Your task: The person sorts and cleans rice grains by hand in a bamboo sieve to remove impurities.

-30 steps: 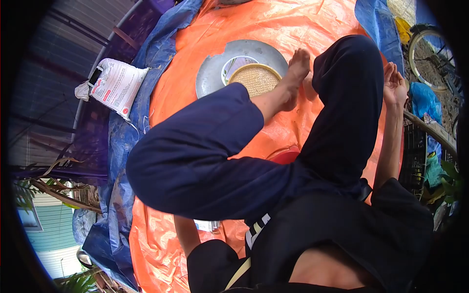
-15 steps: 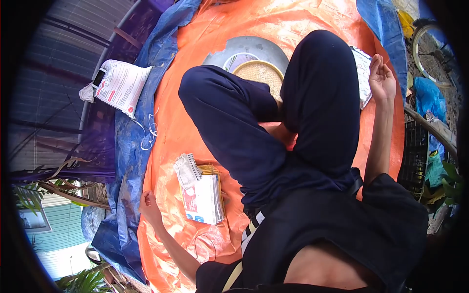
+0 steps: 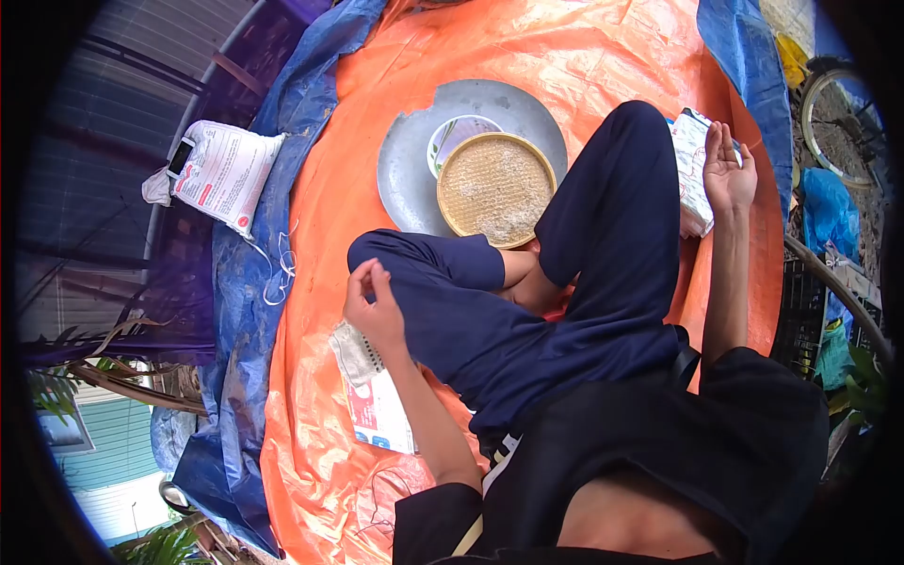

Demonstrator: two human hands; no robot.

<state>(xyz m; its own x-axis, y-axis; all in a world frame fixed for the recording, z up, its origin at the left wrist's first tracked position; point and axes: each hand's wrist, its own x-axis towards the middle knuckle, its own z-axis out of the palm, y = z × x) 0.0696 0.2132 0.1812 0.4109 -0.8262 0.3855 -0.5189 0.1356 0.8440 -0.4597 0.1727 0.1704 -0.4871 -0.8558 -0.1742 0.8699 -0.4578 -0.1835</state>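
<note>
My left hand is raised beside my bent left knee, its thumb and a finger apart and nothing visible in it. Below it lie a spiral-bound pad and printed white sheets, partly covered by my forearm. Palm up, my right hand is open and empty by a white package to the right of my right knee. In front of my legs a round woven tray holding small pale grains rests over a grey metal disc and a white-rimmed round item.
An orange tarp lies under me, with blue tarp along its left edge. A white printed sack with a phone-like dark item on it sits at the left. On the right are a black crate, blue plastic and a wheel.
My left hand has risen from the tarp's left side to my left knee. That knee has lowered, uncovering more of the woven tray and disc. My right hand has shifted slightly down in view.
</note>
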